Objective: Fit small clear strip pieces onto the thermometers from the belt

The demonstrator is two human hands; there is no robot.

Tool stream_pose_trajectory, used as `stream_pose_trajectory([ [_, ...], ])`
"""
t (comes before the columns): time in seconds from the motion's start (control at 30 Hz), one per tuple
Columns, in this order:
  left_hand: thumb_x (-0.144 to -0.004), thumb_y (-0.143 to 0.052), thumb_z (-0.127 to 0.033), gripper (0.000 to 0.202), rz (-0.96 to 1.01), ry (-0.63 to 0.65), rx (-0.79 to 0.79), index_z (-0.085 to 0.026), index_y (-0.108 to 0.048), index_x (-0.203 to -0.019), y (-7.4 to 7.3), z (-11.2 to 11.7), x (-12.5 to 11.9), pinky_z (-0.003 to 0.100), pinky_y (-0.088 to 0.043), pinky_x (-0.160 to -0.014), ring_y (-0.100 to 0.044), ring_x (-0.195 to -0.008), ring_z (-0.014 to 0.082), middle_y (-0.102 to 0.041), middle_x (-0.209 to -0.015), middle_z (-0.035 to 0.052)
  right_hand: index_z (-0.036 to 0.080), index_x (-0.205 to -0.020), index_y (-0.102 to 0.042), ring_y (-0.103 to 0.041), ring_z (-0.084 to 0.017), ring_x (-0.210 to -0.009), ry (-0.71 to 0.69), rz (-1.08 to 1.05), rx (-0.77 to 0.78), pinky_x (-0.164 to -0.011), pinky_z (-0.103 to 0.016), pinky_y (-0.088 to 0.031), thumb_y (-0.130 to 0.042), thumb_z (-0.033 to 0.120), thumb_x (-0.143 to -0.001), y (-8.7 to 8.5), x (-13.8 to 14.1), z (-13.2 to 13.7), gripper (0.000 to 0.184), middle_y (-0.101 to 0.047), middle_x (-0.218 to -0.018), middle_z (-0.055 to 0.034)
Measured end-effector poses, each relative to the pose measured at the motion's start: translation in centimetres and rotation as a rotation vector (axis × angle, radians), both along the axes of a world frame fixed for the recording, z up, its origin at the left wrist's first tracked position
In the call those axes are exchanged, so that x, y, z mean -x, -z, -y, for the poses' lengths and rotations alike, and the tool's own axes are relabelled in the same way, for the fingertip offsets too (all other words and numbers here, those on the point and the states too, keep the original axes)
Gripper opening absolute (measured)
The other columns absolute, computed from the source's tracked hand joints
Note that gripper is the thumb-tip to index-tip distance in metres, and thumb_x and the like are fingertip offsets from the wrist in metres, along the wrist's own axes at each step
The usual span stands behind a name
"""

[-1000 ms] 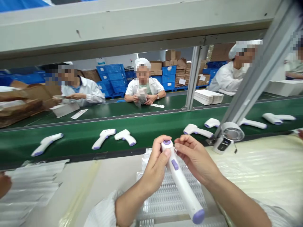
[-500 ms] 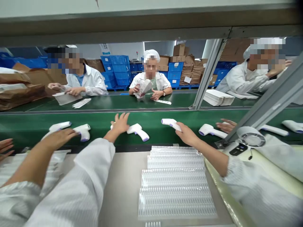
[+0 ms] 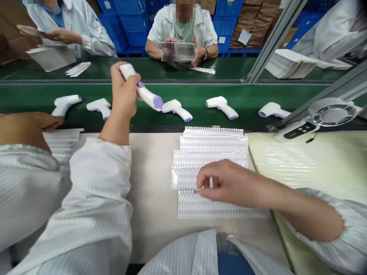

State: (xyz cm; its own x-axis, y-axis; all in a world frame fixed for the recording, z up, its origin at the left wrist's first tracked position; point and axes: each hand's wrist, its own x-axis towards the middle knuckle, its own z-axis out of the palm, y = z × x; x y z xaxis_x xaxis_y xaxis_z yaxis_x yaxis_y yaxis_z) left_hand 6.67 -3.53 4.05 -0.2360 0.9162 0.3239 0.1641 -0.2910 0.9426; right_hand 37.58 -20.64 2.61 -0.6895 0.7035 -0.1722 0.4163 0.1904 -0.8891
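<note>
My left hand (image 3: 123, 93) is closed round a white and purple infrared thermometer (image 3: 143, 92) and holds it up over the near edge of the green conveyor belt (image 3: 200, 91). My right hand (image 3: 220, 181) rests on a stack of ribbed clear plastic sheets (image 3: 212, 152) on the bench, its fingertips pinched at a sheet edge. Several more thermometers lie on the belt, such as one (image 3: 177, 109) just right of my left hand and another (image 3: 222, 106) further right.
A co-worker's arm (image 3: 25, 128) reaches in at the left. People in white coats sit across the far belt; the middle one holds a stack of papers (image 3: 177, 51). A small fan (image 3: 329, 114) stands at the right. A yellowish plastic sheet (image 3: 309, 160) covers the bench's right side.
My left hand has picked a thermometer up off the belt. My right hand has left the thermometer it set on the belt and come back onto the plastic sheets. The view has tilted down.
</note>
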Motion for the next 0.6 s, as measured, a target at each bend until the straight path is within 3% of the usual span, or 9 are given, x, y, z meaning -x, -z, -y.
stream_pose_trajectory([
  [0.1,-0.102,-0.047,-0.018,0.027,0.301,0.102,0.013,-0.027,-0.036,-0.125,-1.2,3.1,-4.5,0.048,-0.05,-0.099,-0.058,-0.101,0.0212,-0.055,-0.096,0.0002,0.024,-0.071,-0.074,-0.059,-0.014,-0.057,-0.022,0.09,-0.037,-0.05,-0.023,-0.038,-0.067,0.008,-0.075,1.1,1.1,2.0,0.018,-0.071,-0.067,0.0016],
  [0.23,-0.101,-0.045,-0.015,0.034,0.421,0.219,0.073,-0.029,-0.037,-0.132,-1.1,5.6,-8.3,0.038,-0.056,-0.083,-0.063,-0.088,0.0179,-0.057,-0.089,0.0,0.023,-0.07,-0.07,-0.051,-0.012,-0.049,-0.012,0.15,-0.05,-0.052,-0.025,-0.036,-0.067,0.006,-0.072,2.4,2.4,1.5,0.018,-0.062,-0.054,0.0055],
  [0.43,-0.09,-0.053,-0.019,0.044,0.398,0.271,0.126,-0.028,-0.041,-0.132,0.5,6.0,-9.3,0.028,-0.058,-0.072,-0.066,-0.08,0.0158,-0.06,-0.091,0.0002,0.022,-0.061,-0.06,-0.059,-0.014,-0.056,-0.053,0.218,-0.01,-0.059,-0.027,-0.041,-0.063,-0.002,-0.068,2.2,3.4,1.7,0.024,-0.066,-0.06,0.0047],
  [0.6,-0.089,-0.056,-0.024,0.045,0.402,0.281,0.1,-0.028,-0.042,-0.132,0.8,6.3,-9.4,0.031,-0.061,-0.075,-0.069,-0.087,0.018,-0.062,-0.105,0.0026,0.021,-0.065,-0.061,-0.06,-0.014,-0.057,-0.065,0.251,-0.007,-0.062,-0.028,-0.043,-0.064,-0.001,-0.069,2.5,3.4,1.9,0.022,-0.065,-0.059,0.0054],
])
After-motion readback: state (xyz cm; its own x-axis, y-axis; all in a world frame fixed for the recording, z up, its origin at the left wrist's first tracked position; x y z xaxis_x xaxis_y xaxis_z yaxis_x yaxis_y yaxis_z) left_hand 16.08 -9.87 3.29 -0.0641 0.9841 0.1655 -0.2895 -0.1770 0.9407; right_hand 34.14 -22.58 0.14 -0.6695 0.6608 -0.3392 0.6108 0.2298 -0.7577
